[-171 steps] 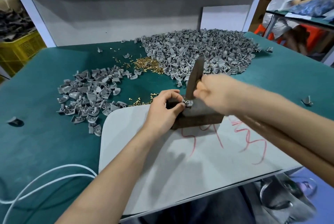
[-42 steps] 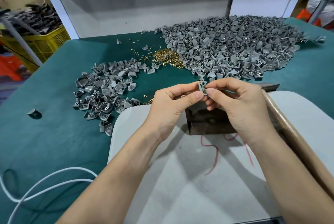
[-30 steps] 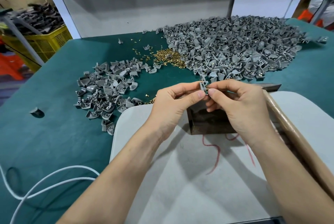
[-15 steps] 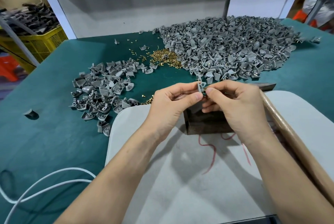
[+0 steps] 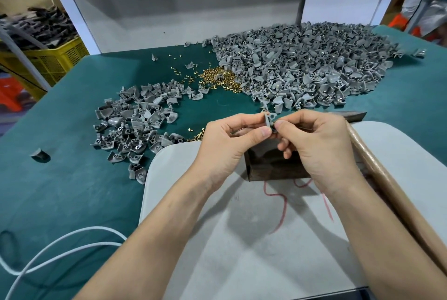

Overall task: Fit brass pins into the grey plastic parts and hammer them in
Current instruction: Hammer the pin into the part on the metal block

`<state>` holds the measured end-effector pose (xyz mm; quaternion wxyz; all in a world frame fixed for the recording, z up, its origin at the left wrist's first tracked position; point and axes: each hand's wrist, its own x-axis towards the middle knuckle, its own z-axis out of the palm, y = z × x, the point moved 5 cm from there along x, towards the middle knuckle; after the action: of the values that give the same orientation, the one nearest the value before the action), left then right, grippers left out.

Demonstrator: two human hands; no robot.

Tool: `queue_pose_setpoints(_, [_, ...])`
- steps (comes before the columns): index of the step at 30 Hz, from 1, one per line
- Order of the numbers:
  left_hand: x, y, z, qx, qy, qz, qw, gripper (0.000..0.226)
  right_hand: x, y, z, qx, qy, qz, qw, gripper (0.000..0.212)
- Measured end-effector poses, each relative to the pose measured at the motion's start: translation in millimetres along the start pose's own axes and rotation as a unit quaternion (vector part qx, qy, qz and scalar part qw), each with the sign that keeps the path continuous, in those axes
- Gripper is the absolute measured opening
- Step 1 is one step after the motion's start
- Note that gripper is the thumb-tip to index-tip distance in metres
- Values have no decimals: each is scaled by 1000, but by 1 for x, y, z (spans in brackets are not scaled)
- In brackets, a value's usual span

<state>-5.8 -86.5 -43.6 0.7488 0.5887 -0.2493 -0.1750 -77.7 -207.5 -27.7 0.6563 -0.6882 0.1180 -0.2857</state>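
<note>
- L hand [image 5: 225, 144]: thumb + forefinger curled, pinching a grey plastic part [image 5: 269, 119] by its left side; other fingers tucked under.
- R hand [image 5: 319, 149]: thumb + forefinger tips pinch the part's lower right edge, remaining fingers curled in below. Can't tell if a pin sits betw. the tips, too small.
- Part is held upright in the air betw. both hands, above the far edge of a dark metal block [image 5: 273, 166] and clear of it. Round holes show at the part's top.
- Block stands on a pale grey board [image 5: 242, 239] w/ red scribbles; board lies on the teal table cover [image 5: 60, 190].
- Hammer [image 5: 384, 183]: brown handle lies along the outer side of the R forearm on the board, dark head pointing away just past the R hand; not gripped.
- Big heap of grey parts [image 5: 302, 67] at far right of table; smaller, looser heap [image 5: 137, 125] to the left, near the L hand.
- Brass pins [image 5: 217, 79] in a small pile betw. the two heaps, touching the big one; a few more pins [image 5: 197, 136] at the board's far-left corner, just beside the L hand.
- Stray grey part [image 5: 40, 154] alone at far left.
- White cable [image 5: 48, 251] loops over the cover, bottom left.
- Yellow crate [image 5: 55, 60] off the table, upper left.
</note>
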Motion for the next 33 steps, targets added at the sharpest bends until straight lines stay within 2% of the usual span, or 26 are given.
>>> queue_pose_setpoints(13, [-1,2,1,2,-8,-7,1000,29,1,2,-2,39,-9,14,999,27])
queue_pose_setpoints(25, [-1,4,1,23,-19,1,1000,26,-2,-1,-1,-19,11,-3,1000,23])
queue_pose_setpoints(33, [-1,2,1,20,-15,4,1000,25,-3,-2,-2,-15,3,-1,1000,24])
